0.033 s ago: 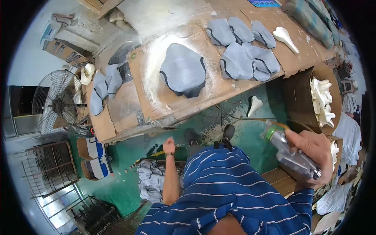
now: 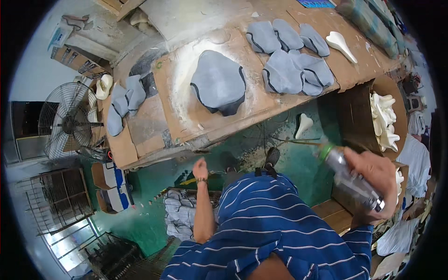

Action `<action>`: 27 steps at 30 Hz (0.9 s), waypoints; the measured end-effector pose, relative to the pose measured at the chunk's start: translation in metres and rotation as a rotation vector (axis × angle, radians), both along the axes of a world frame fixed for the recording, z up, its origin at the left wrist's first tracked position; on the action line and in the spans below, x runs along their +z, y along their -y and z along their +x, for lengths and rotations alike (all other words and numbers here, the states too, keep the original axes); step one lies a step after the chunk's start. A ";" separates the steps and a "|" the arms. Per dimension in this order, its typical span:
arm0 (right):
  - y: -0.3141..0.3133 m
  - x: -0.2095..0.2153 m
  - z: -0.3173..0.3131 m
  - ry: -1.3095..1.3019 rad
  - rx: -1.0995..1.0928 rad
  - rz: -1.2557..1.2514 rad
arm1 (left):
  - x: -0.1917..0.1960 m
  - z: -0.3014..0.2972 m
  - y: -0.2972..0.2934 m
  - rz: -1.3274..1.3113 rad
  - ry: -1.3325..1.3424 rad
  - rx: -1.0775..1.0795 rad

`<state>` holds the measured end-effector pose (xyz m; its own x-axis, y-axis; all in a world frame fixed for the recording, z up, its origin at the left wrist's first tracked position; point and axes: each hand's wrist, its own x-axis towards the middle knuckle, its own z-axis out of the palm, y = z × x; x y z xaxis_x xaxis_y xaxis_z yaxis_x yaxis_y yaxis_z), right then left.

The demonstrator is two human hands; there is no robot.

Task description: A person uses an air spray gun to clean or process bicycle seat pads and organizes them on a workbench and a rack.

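My right hand (image 2: 373, 175) is wrapped round a clear, bottle-shaped tool (image 2: 349, 179) with a green ring at one end and shiny metal at the other. It is held tilted, off to the right of my body; the exact kind is not plain. My left hand (image 2: 200, 170), a dark band at the wrist, is closed with the fingers curled in and nothing showing in them. It hangs between the bench edge and a crate of grey covers (image 2: 178, 212). Ahead on the bench lies a big grey piece with black edging (image 2: 218, 79), on cardboard whitened with residue.
Several grey saddle-shaped covers (image 2: 283, 72) lie at the bench's right, beside a white saddle shell (image 2: 340, 46). A box of white shells (image 2: 384, 119) stands at right; another shell (image 2: 304, 125) is on the green floor. At left are a big fan (image 2: 69, 125) and more covers (image 2: 136, 95).
My left hand has risen slightly toward the bench. The clear tool in my right hand has shifted and turned a little, and looks blurred. The things on the bench stay put.
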<state>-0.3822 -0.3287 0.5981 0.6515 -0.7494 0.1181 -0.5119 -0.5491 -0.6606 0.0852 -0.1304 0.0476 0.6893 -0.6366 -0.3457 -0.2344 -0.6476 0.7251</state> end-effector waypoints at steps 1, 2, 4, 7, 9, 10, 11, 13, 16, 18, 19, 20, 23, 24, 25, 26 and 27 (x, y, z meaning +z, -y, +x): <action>0.000 -0.001 -0.002 0.030 -0.105 -0.084 | 0.017 0.000 0.023 -0.064 0.072 -0.029; 0.002 -0.001 -0.004 0.040 -0.211 -0.142 | 0.037 -0.001 0.044 -0.086 0.143 -0.046; 0.005 -0.001 -0.007 0.123 -0.184 -0.173 | 0.079 -0.010 0.084 -0.307 0.142 0.010; 0.008 -0.001 -0.008 0.085 0.193 -0.027 | 0.145 -0.017 0.139 -0.473 0.103 0.038; 0.007 -0.002 -0.008 0.068 0.064 -0.057 | 0.181 -0.020 0.171 -0.534 0.178 -0.011; 0.005 -0.002 -0.010 0.058 -0.070 -0.064 | 0.196 -0.022 0.189 -0.546 0.272 -0.111; 0.003 -0.003 -0.012 0.062 -0.080 -0.067 | 0.209 -0.023 0.208 -0.560 0.365 -0.209; 0.000 -0.003 -0.020 0.025 -0.034 -0.079 | 0.228 -0.021 0.244 -0.536 0.532 -0.371; -0.002 -0.004 -0.031 0.076 -0.042 -0.064 | 0.242 -0.014 0.272 -0.421 0.719 -0.589; 0.000 -0.002 -0.035 0.017 -0.112 -0.083 | 0.247 -0.008 0.281 -0.354 0.742 -0.661; -0.001 -0.001 -0.034 0.077 -0.063 -0.013 | 0.249 -0.006 0.285 -0.372 0.751 -0.689; -0.001 0.000 -0.032 0.013 -0.020 0.024 | 0.251 -0.004 0.286 -0.314 0.739 -0.706; -0.013 -0.004 -0.016 0.146 -0.321 -0.028 | 0.259 -0.002 0.296 -0.367 0.684 -0.698; -0.016 -0.005 -0.012 0.098 -0.369 -0.026 | 0.263 -0.002 0.298 -0.396 0.688 -0.702; -0.021 -0.005 -0.009 0.090 -0.389 -0.035 | 0.268 -0.004 0.301 -0.409 0.690 -0.677; -0.022 -0.005 -0.009 0.117 -0.288 -0.068 | 0.272 -0.005 0.304 -0.436 0.701 -0.651; -0.022 -0.004 -0.010 0.148 -0.178 -0.045 | 0.276 -0.006 0.307 -0.425 0.693 -0.641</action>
<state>-0.3926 -0.3068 0.5938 0.4827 -0.8427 0.2384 -0.5023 -0.4894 -0.7129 0.0791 -0.4377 0.3240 0.1400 -0.9309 0.3374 -0.8982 0.0241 0.4390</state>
